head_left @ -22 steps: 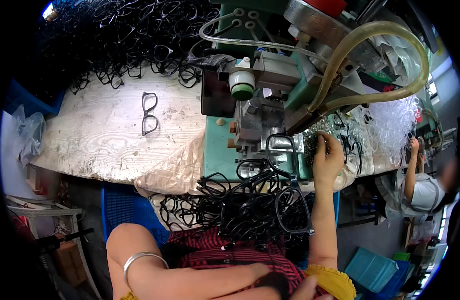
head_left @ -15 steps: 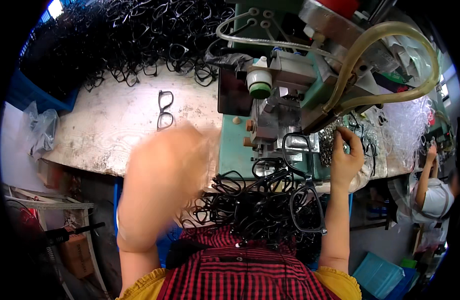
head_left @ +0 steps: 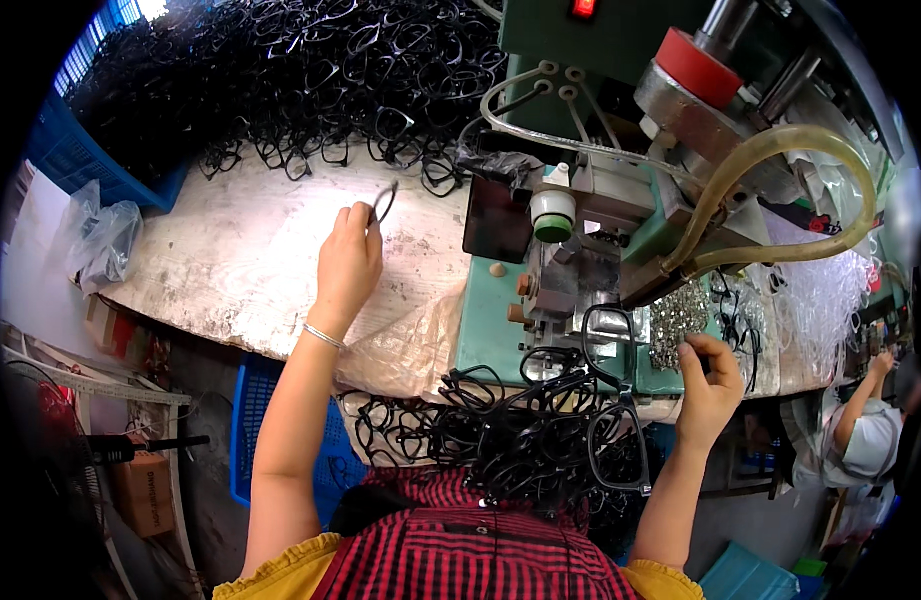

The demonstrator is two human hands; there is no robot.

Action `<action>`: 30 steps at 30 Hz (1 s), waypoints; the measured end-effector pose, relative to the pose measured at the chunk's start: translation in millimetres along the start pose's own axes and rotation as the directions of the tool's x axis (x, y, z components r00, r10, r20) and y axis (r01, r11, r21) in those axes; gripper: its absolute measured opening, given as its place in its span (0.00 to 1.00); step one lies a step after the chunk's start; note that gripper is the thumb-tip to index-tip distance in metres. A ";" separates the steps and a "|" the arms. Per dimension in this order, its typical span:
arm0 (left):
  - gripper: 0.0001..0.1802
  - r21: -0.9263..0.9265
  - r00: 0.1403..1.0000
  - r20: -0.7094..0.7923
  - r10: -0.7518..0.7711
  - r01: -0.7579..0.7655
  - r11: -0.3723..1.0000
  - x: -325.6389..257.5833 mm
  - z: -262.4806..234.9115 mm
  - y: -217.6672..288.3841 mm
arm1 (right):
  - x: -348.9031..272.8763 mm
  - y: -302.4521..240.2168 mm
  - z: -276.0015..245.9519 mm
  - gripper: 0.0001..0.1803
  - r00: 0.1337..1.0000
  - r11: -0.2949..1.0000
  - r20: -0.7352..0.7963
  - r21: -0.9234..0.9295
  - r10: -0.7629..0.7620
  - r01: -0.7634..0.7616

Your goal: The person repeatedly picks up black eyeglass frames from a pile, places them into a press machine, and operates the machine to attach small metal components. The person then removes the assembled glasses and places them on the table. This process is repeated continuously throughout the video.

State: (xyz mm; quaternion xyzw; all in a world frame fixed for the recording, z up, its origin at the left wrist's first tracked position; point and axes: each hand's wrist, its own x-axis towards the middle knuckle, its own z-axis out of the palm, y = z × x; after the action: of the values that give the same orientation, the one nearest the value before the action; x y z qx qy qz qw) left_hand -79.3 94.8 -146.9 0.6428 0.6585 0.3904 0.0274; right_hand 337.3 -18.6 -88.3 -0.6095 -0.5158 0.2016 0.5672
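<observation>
Over the pale tabletop, my left hand (head_left: 351, 262) is closed on a black eyeglass frame (head_left: 386, 203), which is tilted nearly edge-on. My right hand (head_left: 709, 390) is pinched beside a heap of small shiny metal parts (head_left: 676, 322); whatever sits between its fingertips is too small to make out. Between my hands stands a green machine (head_left: 486, 335) with metal jaws. Against its front, a larger black eyeglass frame (head_left: 621, 450) stands upright, close to me. Many more black frames (head_left: 501, 430) lie tangled in front of the machine, above my lap.
A big mound of black frames (head_left: 311, 80) fills the back left beside a blue crate (head_left: 101, 160). Clear plastic strands (head_left: 816, 270) lie to the right. A hose (head_left: 861, 190) arches over the machine. Another person (head_left: 866, 425) works at far right. A blue basket (head_left: 271, 430) stands below the table.
My left hand has moved up and left and taken hold of the frame that lay on the tabletop. My right hand stays by the metal parts, fingers still pinched. The whole view has shifted slightly.
</observation>
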 end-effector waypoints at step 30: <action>0.06 -0.627 0.694 -0.242 0.678 -0.645 0.437 -47.2 -81.0 203.2 | -7.0 -89.3 33.8 0.31 0.933 0.934 0.314 0.353 -0.174 0.055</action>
State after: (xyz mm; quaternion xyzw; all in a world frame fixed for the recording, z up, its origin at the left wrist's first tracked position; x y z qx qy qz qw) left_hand 53.0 -11.6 -1.1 0.8008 0.1660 0.5634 0.1171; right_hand 270.8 -23.9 -19.6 -0.4271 -0.5988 0.3556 0.5767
